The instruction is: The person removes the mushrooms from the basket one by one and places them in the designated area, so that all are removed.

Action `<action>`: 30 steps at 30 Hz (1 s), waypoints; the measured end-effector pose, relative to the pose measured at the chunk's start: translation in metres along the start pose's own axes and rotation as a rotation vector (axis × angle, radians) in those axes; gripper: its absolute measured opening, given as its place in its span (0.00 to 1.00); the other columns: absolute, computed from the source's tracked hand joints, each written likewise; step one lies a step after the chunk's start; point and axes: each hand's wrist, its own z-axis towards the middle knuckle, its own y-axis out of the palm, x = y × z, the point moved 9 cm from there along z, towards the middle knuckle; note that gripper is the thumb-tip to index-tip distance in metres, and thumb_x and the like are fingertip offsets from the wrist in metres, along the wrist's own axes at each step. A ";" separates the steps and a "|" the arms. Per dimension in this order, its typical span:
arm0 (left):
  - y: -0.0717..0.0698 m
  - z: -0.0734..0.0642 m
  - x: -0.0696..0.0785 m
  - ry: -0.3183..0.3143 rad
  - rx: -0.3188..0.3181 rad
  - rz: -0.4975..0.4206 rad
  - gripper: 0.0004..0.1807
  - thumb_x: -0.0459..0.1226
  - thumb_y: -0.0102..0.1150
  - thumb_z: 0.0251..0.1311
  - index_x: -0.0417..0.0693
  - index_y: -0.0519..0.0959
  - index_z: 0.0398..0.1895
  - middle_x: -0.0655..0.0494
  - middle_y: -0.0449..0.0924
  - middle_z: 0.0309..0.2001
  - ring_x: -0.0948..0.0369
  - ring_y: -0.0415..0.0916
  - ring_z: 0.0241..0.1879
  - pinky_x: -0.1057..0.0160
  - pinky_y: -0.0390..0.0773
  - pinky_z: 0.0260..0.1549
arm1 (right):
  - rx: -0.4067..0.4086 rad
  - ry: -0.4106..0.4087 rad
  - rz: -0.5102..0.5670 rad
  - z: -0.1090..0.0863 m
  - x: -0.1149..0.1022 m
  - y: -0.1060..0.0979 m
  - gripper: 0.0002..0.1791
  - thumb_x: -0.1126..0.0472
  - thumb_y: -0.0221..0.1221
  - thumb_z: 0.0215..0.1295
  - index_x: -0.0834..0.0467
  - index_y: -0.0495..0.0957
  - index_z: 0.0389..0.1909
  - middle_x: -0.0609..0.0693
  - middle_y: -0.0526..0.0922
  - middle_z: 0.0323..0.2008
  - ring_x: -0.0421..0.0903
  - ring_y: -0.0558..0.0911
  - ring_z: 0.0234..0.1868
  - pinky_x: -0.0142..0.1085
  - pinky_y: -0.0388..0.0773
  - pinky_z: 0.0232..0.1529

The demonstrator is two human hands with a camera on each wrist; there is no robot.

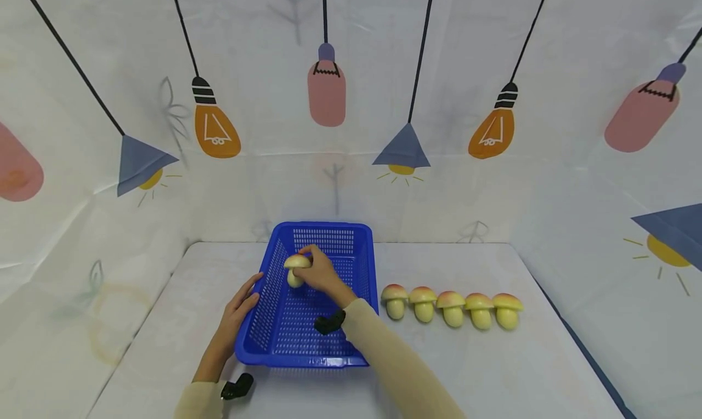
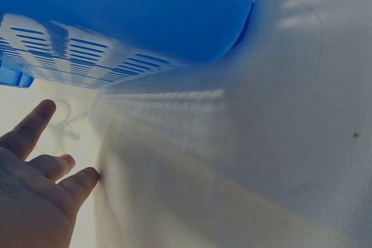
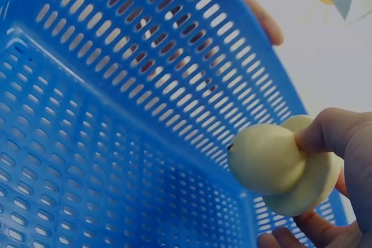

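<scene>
My right hand [image 1: 322, 274] pinches a yellow mushroom [image 1: 296, 261] with a reddish-topped cap, apparently artificial, over the left part of a blue plastic basket [image 1: 301, 361]. In the right wrist view the thumb presses the mushroom [image 3: 264, 158] near where stem meets cap, with the fingers on its other side. My left hand [image 1: 230, 318] is at the basket's left side, its fingertips by the rim. Those fingers [image 3: 264, 15] show along the rim in the right wrist view. The left wrist view has the left hand [image 2: 35, 201] with extended fingers beneath the basket wall [image 2: 128, 15].
Several matching mushrooms [image 1: 451, 309] stand in a row right of the basket on the white table [image 1: 493, 370]. Behind is a white backdrop [image 1: 263, 181] printed with hanging lamps. Each wrist carries a black device [image 1: 237, 386].
</scene>
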 end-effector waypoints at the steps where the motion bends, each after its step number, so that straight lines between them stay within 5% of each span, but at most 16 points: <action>1: 0.000 0.000 0.000 -0.003 0.000 0.001 0.29 0.44 0.40 0.82 0.57 0.55 0.82 0.35 0.59 0.77 0.52 0.74 0.59 0.62 0.80 0.46 | 0.001 -0.004 0.001 -0.001 -0.002 -0.001 0.25 0.62 0.67 0.62 0.57 0.74 0.61 0.58 0.82 0.53 0.49 0.83 0.47 0.39 0.82 0.41; 8: 0.000 -0.001 0.001 0.000 -0.010 -0.011 0.29 0.44 0.40 0.82 0.56 0.55 0.83 0.35 0.60 0.76 0.61 0.76 0.55 0.62 0.80 0.46 | 0.013 -0.022 0.012 -0.008 -0.009 -0.015 0.23 0.60 0.68 0.62 0.54 0.75 0.58 0.59 0.81 0.57 0.51 0.82 0.50 0.41 0.82 0.41; 30: 0.000 -0.001 0.003 0.002 0.000 -0.020 0.29 0.44 0.40 0.82 0.55 0.55 0.82 0.34 0.60 0.75 0.61 0.77 0.53 0.60 0.82 0.43 | 0.063 -0.128 0.075 -0.035 -0.022 -0.066 0.27 0.62 0.64 0.59 0.55 0.77 0.62 0.57 0.79 0.61 0.57 0.78 0.60 0.45 0.82 0.48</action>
